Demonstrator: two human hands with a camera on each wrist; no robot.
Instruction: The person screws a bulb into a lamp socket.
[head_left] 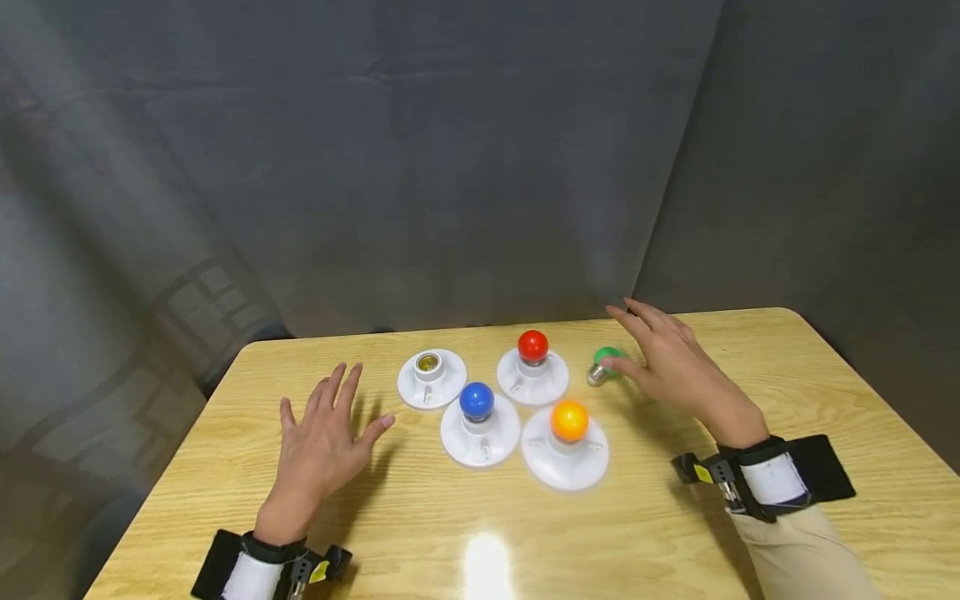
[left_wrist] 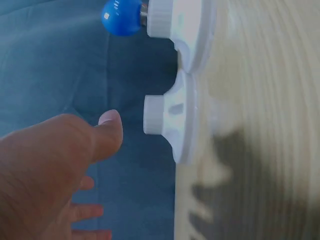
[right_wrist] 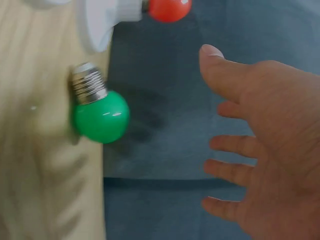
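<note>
My left hand [head_left: 321,446] hovers over the table's left side, fingers spread and holding nothing. To its right is a white lamp socket [head_left: 431,379] with no bulb in it, seen side-on as a bare socket [left_wrist: 165,115] in the left wrist view. My right hand [head_left: 671,358] is raised over a green bulb [right_wrist: 102,117], fingers apart and not touching it; the bulb lies on its side with its metal screw base showing. A red bulb [head_left: 533,346], a blue bulb [head_left: 477,401] and an orange bulb [head_left: 570,421] each stand upright in a white socket.
The wooden table [head_left: 420,533] has its far edge against a grey curtain [head_left: 465,167]. The sockets stand close together around the table's middle. Bright glare lies on the wood near the front.
</note>
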